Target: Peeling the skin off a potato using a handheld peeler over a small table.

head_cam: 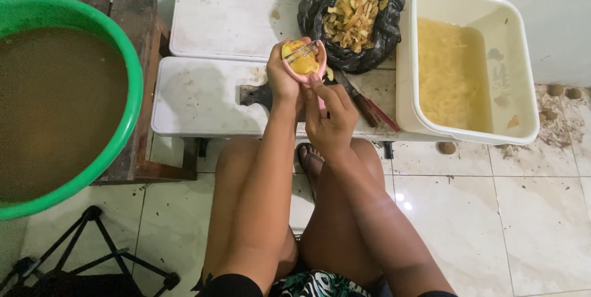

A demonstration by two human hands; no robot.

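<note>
- Potato: small, yellow, mostly peeled and moist-looking, cupped in the left hand above the white tabletop, just before the black bag of peelings.
- Peeler: pink Y-shaped frame, metal blade lying across the potato's top, handle gripped by the right hand.

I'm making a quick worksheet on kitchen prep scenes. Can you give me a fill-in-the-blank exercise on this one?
1. The left hand holds a peeled yellow ____.
2. The right hand works a pink ____ across it.
3. The peelings lie in a ____ plastic bag.
4. The big basin of murky water is ____.

Missing words: potato; peeler; black; green
</note>
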